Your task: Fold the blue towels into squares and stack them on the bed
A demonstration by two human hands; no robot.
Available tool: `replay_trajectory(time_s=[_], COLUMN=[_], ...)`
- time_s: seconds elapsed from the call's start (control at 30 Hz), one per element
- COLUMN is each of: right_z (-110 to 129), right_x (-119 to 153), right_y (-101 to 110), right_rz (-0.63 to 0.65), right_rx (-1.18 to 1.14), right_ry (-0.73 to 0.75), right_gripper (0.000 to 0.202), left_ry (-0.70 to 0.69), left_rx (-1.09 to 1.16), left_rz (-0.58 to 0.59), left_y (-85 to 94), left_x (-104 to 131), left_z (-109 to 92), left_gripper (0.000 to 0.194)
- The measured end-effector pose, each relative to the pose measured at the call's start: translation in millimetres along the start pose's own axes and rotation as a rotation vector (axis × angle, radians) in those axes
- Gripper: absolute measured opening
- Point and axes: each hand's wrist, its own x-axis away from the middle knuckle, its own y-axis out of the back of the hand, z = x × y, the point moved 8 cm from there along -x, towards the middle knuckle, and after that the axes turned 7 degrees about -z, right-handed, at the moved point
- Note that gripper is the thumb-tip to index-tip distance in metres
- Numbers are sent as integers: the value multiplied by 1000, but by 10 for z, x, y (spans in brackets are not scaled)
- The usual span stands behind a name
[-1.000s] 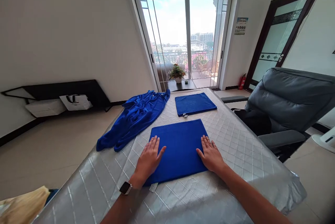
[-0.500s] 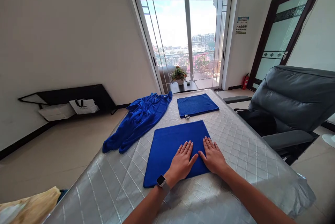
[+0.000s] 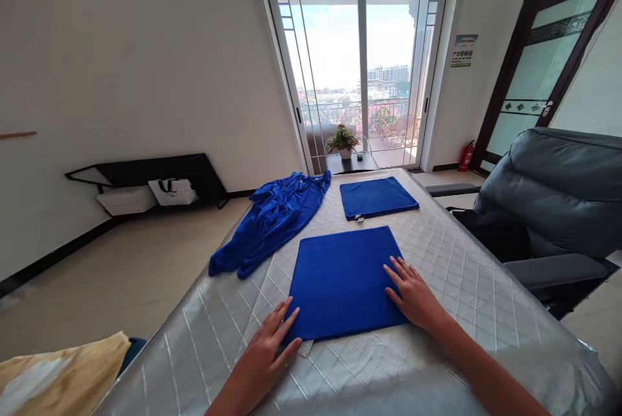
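Compared with half a second ago, the left hand (image 3: 265, 346) is shifted away from the right hand (image 3: 413, 294) to the near left corner of the nearer folded blue cloth (image 3: 343, 283), while the right hand is kept at the right edge. Between the hands, the cloth is laid flat on the silver quilted surface (image 3: 451, 273), to the right of the left fingers and to the left of the right ones. Its left edge is overlapped by the left fingers, though whether it is pressed cannot be told; its right edge is covered by the right fingers. Both sets of fingers are extended and parted, with nothing seen gripped. More width than depth is seen, but with the slanted view the true long axis cannot be told. Plain, smooth and bright, the cloth is bounded by straight edges, and a white tag (image 3: 305, 348) is exposed at its near left corner.
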Motion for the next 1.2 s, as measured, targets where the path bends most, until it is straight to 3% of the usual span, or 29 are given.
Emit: replay_trajectory(time_s=[0.17, 0.37, 0.57, 0.83, 1.0, 1.2], right_z=[2, -288, -359, -210, -181, -152], right_x=[478, 841, 788, 732, 709, 664], right_y=[309, 389, 399, 454, 643, 1012], right_rz=[-69, -98, -100, -256, -343, -470], right_rx=[-140, -88, -36, 80, -7, -54], right_ry=[218, 258, 287, 395, 413, 453], right_gripper=[28, 29, 30, 31, 25, 23], left_ry=[-2, 18, 17, -201, -302, -176], left_rx=[78, 114, 112, -56, -124, 65], left_rz=[-109, -81, -77, -178, -342, -468], left_y=[269, 308, 317, 451, 518, 707], left_x=[168, 131, 35, 23, 12, -30], left_z=[-44, -106, -114, -374, -495, -412], left_gripper=[32, 31, 34, 34, 31, 22])
